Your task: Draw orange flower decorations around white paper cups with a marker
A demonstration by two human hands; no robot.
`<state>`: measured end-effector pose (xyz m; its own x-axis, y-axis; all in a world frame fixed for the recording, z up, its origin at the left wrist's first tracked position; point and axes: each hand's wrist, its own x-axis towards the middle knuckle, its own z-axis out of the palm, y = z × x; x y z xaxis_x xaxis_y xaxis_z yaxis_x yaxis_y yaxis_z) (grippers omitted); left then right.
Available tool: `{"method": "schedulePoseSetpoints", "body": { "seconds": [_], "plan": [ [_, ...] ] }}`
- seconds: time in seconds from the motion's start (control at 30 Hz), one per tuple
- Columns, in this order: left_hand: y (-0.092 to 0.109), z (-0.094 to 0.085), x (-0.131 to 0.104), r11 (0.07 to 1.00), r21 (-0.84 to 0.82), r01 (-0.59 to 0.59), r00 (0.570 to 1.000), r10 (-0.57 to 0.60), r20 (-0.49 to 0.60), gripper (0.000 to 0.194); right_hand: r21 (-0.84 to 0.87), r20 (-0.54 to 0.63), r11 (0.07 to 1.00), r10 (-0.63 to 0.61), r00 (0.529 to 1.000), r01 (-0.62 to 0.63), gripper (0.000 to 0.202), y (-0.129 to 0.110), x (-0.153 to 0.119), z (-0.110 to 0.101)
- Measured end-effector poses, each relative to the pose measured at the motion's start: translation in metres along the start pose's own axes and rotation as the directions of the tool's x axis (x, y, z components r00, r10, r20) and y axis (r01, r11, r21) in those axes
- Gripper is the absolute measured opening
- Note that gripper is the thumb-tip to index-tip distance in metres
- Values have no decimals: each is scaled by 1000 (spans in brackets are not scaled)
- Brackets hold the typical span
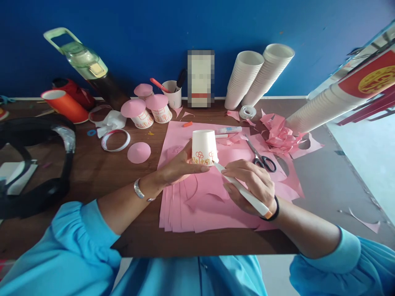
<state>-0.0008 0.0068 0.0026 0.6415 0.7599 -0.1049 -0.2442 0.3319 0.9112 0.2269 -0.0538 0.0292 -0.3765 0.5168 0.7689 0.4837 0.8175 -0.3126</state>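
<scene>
- The left grip is holding the cup, rim down.
- The right grip is pinching the marker — long axis slanting forward-left, tip meeting the cup's lower right edge.

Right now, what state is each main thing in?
Held cup: upside down, partly decorated
Left hand: gripping it
Marker: uncapped, tip at held cup
Right hand: gripping marker
Scissors: lying flat
Pen cup: upright, pens inside
Cup stacks: nested, standing
Bottle: upright, lid on
Three cups: upside down, cone-topped
Loose cone: unattached
Pink sheets: stacked unevenly
</scene>
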Motion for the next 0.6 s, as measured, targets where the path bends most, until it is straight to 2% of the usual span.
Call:
{"method": "schedulePoseSetpoints", "body": {
  "seconds": [0.13, 0.33, 0.6],
  "plan": [
    [1, 1, 0, 999, 30, 10, 1000, -10, -1, 92, -3, 8, 1000, -21, 1000, 21, 21, 0, 2, 1],
    [1, -1, -1, 993, 121, 8, 1000, -6, -17, 86, 0, 14, 1000, -30, 999, 30, 21, 0, 1, 1],
    [1, 0, -2, 989, 148, 28, 999, -24, -25, 86, 7, 21, 999, -41, 999, 41, 18, 0, 3, 2]
  ]
}}
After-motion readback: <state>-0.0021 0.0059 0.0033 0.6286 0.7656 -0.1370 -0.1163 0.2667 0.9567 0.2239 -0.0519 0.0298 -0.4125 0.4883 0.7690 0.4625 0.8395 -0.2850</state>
